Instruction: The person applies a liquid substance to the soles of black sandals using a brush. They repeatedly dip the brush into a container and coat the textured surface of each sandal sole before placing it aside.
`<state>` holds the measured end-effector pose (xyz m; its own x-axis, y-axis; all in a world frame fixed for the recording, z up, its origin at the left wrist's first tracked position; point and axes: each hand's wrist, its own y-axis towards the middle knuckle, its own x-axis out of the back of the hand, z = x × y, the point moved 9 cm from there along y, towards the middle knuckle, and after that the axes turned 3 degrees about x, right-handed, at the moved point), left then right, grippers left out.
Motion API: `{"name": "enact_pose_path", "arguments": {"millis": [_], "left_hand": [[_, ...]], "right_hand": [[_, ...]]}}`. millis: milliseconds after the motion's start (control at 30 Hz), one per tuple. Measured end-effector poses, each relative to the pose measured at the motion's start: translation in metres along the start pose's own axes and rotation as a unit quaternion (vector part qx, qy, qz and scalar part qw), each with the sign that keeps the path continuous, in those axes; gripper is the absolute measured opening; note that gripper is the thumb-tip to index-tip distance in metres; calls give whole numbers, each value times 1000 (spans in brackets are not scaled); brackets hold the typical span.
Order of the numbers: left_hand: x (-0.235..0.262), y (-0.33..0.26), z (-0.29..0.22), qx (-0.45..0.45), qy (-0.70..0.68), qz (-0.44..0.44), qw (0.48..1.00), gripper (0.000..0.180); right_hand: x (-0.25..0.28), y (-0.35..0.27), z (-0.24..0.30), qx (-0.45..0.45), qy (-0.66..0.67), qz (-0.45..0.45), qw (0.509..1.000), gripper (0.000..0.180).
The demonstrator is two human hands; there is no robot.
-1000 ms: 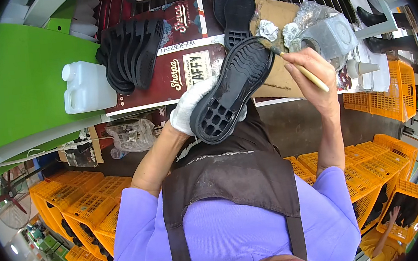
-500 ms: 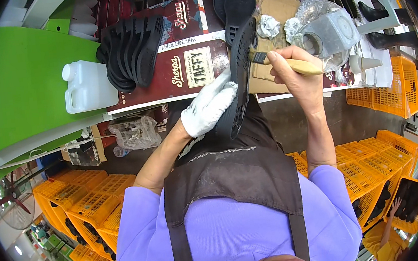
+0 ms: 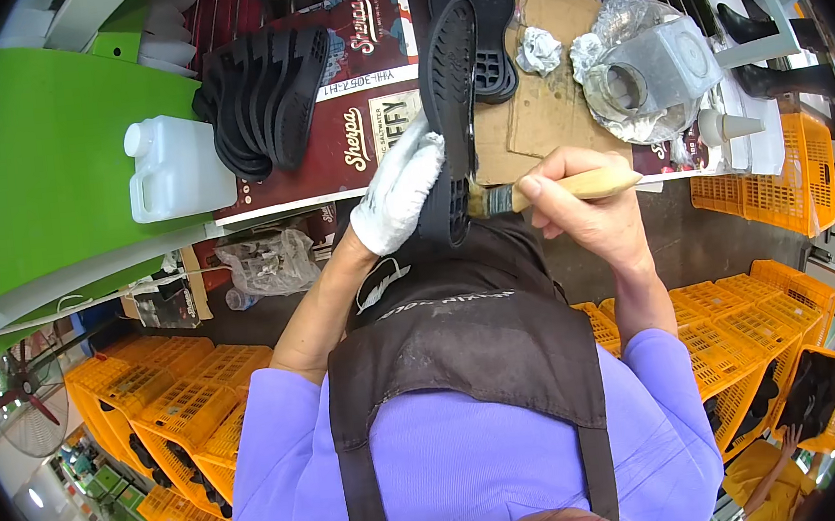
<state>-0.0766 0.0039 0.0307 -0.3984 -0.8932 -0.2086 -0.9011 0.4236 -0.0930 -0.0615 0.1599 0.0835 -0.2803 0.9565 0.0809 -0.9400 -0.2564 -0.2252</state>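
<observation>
In my left hand (image 3: pixel 397 200), which wears a white glove, I grip a black shoe sole (image 3: pixel 448 77) by its left side. The sole stands lengthwise before me, its lower end over my apron. My bare right hand (image 3: pixel 588 209) is closed round the wooden handle of a flat paintbrush (image 3: pixel 586 185). The bristles touch the sole's right edge near its lower end. Just behind lie more black soles (image 3: pixel 496 27) on brown cardboard. To the left, a row of black soles (image 3: pixel 271 99) leans together on a dark red printed box sheet (image 3: pixel 356 146).
A white plastic jug (image 3: pixel 179 168) stands left of the soles. At right are a clear plastic container (image 3: pixel 665 66) lying in plastic wrap, a crumpled white wad (image 3: pixel 539 51) and a nozzle bottle (image 3: pixel 728 126). Orange crates (image 3: pixel 174 394) stand behind me on both sides. Another person (image 3: pixel 771 483) reaches into a crate.
The sole has turned more upright and shifted left. My right hand has brought the brush down along the sole's right edge, from its middle toward the lower end.
</observation>
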Motion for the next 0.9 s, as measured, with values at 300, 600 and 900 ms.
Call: {"name": "enact_pose_path", "arguments": {"millis": [300, 600, 900], "left_hand": [[-3, -6, 19, 63, -220, 2, 974, 50], [10, -4, 26, 94, -259, -23, 961, 43], [-13, -10, 28, 135, -404, 76, 901, 45]], "right_hand": [[25, 13, 65, 358, -201, -98, 907, 11], [-32, -9, 57, 439, -196, 187, 857, 32], [23, 26, 47, 407, -314, -84, 853, 24]]}}
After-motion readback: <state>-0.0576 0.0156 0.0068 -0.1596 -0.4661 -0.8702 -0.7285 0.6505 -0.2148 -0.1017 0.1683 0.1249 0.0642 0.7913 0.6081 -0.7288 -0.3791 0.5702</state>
